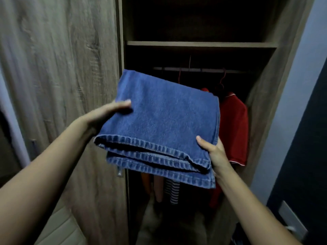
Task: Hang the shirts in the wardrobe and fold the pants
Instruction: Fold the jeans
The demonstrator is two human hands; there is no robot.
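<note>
A folded pair of blue denim pants [164, 121] is held up in front of the open wardrobe [200, 44]. My left hand [108, 114] grips its left edge, thumb on top and fingers hidden beneath. My right hand [215, 152] grips the near right corner the same way. Behind the pants a red shirt [233, 128] hangs on a red hanger from the rail [201, 69]. A striped garment [174, 191] and other clothes hang lower down, mostly hidden by the pants.
A wooden shelf crosses the wardrobe above the rail, with a dark compartment over it. The wood-grain door [62, 85] stands on the left. A pale wall [304, 85] and a dark door [309, 156] with a metal handle plate are at the right.
</note>
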